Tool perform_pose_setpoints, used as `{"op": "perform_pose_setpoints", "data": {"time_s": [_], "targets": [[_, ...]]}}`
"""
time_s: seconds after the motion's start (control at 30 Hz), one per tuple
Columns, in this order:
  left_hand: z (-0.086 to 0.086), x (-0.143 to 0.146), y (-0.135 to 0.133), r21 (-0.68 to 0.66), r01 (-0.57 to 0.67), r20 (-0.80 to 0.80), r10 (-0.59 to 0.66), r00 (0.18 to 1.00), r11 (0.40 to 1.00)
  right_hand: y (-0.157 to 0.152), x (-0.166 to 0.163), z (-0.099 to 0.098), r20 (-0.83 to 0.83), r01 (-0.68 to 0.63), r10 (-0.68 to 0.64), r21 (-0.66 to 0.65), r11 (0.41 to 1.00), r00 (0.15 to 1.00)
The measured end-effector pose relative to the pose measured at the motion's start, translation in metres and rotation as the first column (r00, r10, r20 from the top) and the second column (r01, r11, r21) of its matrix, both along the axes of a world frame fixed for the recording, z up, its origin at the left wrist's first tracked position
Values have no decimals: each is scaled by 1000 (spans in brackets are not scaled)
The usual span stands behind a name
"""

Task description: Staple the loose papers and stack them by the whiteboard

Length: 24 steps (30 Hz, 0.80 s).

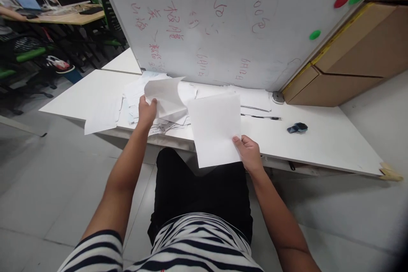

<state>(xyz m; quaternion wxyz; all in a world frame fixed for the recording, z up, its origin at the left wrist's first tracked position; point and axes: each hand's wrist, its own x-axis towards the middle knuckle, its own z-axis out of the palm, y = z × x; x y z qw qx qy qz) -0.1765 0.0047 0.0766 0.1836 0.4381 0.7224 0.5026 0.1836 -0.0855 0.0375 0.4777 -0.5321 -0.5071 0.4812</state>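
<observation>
My left hand (147,111) pinches the near left edge of a curled sheet of paper (165,95), thumb on top, above a loose spread of papers (134,93). Between thumb and fingers, my right hand (249,152) grips the lower right edge of a blank white sheet (216,131), which tilts over the desk's front edge. At the left, another sheet (103,117) overhangs that edge. Behind the right-hand sheet lies a flat stack of papers (255,97). Whether each hand holds one sheet or more, I cannot tell.
A whiteboard (191,21) with red writing and magnets stands behind the white desk (318,144). On the desk's right side are a pen (261,117), a small dark blue item (297,128) and a round grey object (278,97). Cardboard boxes (347,59) stand at the right.
</observation>
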Motion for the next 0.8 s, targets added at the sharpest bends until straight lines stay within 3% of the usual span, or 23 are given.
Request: {"op": "perform_pose_setpoints", "data": {"time_s": [0.07,0.13,0.2,0.23,0.3,0.37,0.5,0.6,0.8], "targets": [[10,3,-3,-17,-42,-105,40,994,999,-2,1,0,23,-5,5,5,1000,1000],[15,24,-26,57,-28,-238,41,971,998,-4,1,-1,43,4,-4,17,1000,999],[16,55,-61,98,123,-272,-92,958,988,-5,1,-3,48,21,-23,35,999,999],[15,71,-80,64,234,-209,-217,954,970,-6,1,-3,44,27,-29,43,999,999],[11,100,-111,-18,475,5,-475,880,880,-7,-1,-4,42,30,-33,58,998,999],[5,118,-130,-35,556,145,-546,825,831,-9,-2,-5,51,20,-23,59,998,998],[-7,127,-133,-21,519,317,-486,814,855,-13,-2,-5,64,14,-16,37,999,998],[-14,125,-125,13,535,425,-489,762,845,-15,-1,-4,70,19,-21,25,1000,997],[-20,121,-118,26,526,439,-482,758,850,-17,1,-6,9,-34,34,-6,999,999]]}}
